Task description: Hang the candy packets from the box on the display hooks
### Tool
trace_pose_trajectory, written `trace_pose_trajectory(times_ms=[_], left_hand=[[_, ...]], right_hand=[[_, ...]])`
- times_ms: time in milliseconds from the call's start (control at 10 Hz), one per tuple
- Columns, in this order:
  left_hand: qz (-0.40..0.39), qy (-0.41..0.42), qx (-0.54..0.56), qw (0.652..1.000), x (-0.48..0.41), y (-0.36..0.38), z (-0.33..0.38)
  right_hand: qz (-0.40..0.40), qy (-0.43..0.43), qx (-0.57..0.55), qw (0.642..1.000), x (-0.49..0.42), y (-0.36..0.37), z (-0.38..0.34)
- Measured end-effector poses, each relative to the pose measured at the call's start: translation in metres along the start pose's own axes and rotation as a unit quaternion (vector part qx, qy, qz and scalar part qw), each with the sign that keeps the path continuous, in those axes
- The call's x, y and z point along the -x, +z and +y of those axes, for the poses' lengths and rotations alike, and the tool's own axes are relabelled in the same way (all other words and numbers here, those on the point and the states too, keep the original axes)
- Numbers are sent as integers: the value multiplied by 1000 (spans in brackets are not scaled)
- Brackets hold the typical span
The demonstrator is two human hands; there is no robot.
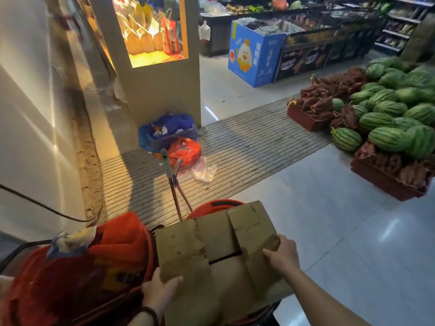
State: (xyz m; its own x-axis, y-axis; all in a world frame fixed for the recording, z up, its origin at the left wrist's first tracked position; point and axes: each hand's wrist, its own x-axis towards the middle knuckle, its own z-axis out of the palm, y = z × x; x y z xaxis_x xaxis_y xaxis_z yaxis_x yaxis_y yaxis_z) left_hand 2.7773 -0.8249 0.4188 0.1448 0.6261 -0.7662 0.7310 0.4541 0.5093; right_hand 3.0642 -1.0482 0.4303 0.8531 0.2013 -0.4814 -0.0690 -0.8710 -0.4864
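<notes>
While the cardboard box (216,250) lies with flaps closed at lower centre, just beside the red basket (94,267) | left hand (157,292) grips near-left flap, thumb on top | right hand (282,255) curled round right flap edge | watermelons (390,114) piled at right.

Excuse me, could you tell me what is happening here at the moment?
A person holds a cardboard box with both hands. The left hand grips its near left flap and the right hand grips its right flap. The flaps lie folded over the top, so no candy packets show, and no display hooks are in view. The box is beside a red container on a shop floor, with watermelons piled to the right.
</notes>
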Motion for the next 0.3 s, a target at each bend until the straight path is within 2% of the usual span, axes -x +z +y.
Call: trace_pose_trajectory(times_ms=[100, 200, 300], left_hand=[[11, -1, -4, 1000, 5, -3, 3], [-12, 15, -3, 1000, 1, -13, 8], [5, 45, -8, 999, 16, -26, 34]], right_hand=[[11, -18, 31, 999, 1, 1, -5], [22, -69, 88, 993, 12, -5, -33], [7, -153, 82, 985, 28, -12, -82]])
